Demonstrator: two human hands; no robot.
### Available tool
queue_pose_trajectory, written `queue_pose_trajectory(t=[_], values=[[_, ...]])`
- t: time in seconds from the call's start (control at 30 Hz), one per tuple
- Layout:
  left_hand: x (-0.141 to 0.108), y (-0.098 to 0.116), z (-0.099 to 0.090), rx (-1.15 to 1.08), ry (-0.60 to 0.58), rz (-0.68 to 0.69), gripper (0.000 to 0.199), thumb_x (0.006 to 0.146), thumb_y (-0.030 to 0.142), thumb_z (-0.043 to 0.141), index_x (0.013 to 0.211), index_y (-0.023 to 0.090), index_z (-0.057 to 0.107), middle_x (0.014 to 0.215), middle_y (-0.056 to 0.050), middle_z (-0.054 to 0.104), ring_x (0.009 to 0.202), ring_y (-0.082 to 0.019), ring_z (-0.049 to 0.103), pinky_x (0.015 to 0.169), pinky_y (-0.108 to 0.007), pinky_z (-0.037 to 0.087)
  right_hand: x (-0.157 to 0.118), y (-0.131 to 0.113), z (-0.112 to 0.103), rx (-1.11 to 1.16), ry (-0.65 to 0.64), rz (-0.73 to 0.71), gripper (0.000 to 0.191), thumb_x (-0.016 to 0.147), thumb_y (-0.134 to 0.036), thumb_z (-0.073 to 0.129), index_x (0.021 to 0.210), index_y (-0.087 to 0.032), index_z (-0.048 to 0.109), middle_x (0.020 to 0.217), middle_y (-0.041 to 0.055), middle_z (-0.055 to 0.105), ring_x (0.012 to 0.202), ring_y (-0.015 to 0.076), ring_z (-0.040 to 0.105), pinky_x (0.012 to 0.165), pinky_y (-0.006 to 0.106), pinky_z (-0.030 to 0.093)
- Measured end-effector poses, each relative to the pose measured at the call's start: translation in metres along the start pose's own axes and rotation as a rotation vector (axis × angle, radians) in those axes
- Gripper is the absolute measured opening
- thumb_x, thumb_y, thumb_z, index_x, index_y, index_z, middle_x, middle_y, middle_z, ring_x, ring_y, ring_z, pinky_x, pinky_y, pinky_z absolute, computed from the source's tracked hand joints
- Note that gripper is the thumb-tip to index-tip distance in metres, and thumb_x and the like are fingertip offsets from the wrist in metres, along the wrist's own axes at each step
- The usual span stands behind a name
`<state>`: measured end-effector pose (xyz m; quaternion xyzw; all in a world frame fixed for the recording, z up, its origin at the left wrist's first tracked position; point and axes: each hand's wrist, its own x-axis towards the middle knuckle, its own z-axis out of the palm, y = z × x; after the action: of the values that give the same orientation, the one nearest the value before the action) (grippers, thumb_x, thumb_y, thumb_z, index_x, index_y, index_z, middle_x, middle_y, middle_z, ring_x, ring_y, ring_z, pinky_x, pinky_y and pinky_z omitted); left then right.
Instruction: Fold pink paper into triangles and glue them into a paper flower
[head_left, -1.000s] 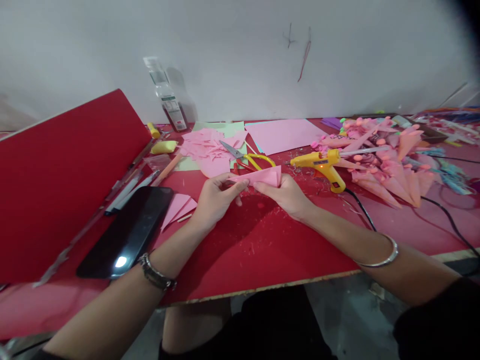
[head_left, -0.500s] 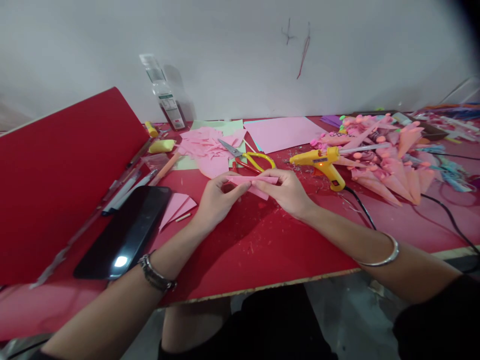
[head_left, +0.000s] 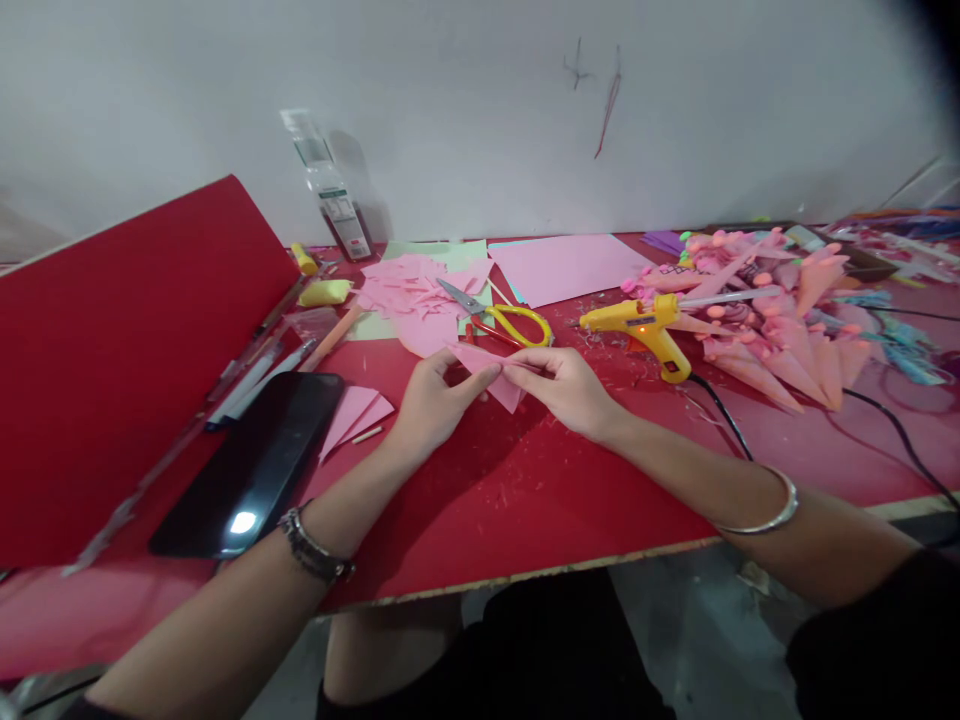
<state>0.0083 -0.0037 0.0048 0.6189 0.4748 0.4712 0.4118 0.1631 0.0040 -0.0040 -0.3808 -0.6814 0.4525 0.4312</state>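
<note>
A folded pink paper piece (head_left: 495, 383) is pinched between both hands above the red tabletop (head_left: 525, 500). My left hand (head_left: 442, 395) grips its left part with thumb and fingers. On the right side my right hand (head_left: 566, 388) pinches the paper, thumb tip close to the left thumb tip. One pointed part of the paper hangs below the fingers. Yellow-handled scissors (head_left: 517, 325) lie just behind the hands, beside a heap of pink paper scraps (head_left: 412, 288).
A yellow glue gun (head_left: 649, 325) with a black cord lies right, before piled pink paper cones (head_left: 802, 330). Left are a phone (head_left: 251, 465), cut pink pieces (head_left: 356, 418), a red board (head_left: 142, 370) and a bottle (head_left: 335, 195). Pink sheets (head_left: 570, 265) lie behind.
The pink paper has turned in my fingers; its lower flap now shows wider and points down between the hands. Both hands have stayed nearly in place.
</note>
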Motion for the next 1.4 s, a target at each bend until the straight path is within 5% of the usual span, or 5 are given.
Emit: queue_pose_trajectory(t=[0.17,0.47,0.8,1.03,1.4], values=[[0.0,-0.001,-0.001,-0.002,-0.017,0.0,0.019,0.068,0.031,0.062,0.077,0.014,0.063,0.078,-0.004,0.065,0.067,-0.014,0.056,0.059,-0.024,0.044,-0.001,0.0,0.0,-0.045,-0.024,0.018,0.023,0.077,-0.034,0.05,0.066,-0.015,0.057,0.055,-0.0042,0.047,0.051,0.0068,0.041,0.047,0.02,0.031],[0.003,-0.01,-0.005,-0.065,-0.026,-0.023,0.017,0.069,0.03,0.06,0.077,0.015,0.063,0.073,-0.002,0.064,0.07,-0.014,0.056,0.065,-0.025,0.044,0.001,-0.001,0.001,0.008,-0.092,0.003,0.021,0.08,-0.03,0.046,0.075,-0.016,0.06,0.07,-0.0006,0.059,0.065,0.0102,0.053,0.064,0.024,0.042],[0.004,-0.005,-0.006,-0.074,-0.042,-0.015,0.016,0.071,0.031,0.058,0.069,0.015,0.062,0.067,0.0,0.061,0.062,-0.011,0.052,0.06,-0.023,0.041,0.001,0.001,0.001,0.084,-0.225,0.119,0.028,0.082,-0.037,0.043,0.068,-0.015,0.053,0.052,-0.0016,0.057,0.046,0.0072,0.054,0.048,0.02,0.043],[0.003,-0.004,-0.007,-0.036,0.053,-0.023,0.025,0.069,0.033,0.06,0.053,0.015,0.053,0.051,0.004,0.047,0.051,-0.008,0.042,0.05,-0.019,0.035,0.001,-0.001,0.001,0.103,-0.241,0.146,0.029,0.082,-0.039,0.043,0.069,-0.014,0.052,0.053,-0.0015,0.057,0.046,0.0074,0.054,0.047,0.019,0.043],[0.004,-0.003,-0.009,-0.147,0.198,-0.038,0.013,0.067,0.029,0.061,0.069,0.016,0.061,0.06,0.003,0.055,0.058,-0.009,0.047,0.058,-0.019,0.04,0.0,-0.001,0.001,0.069,-0.21,0.126,0.03,0.082,-0.038,0.041,0.066,-0.015,0.052,0.054,-0.0001,0.056,0.048,0.0081,0.053,0.047,0.02,0.042]])
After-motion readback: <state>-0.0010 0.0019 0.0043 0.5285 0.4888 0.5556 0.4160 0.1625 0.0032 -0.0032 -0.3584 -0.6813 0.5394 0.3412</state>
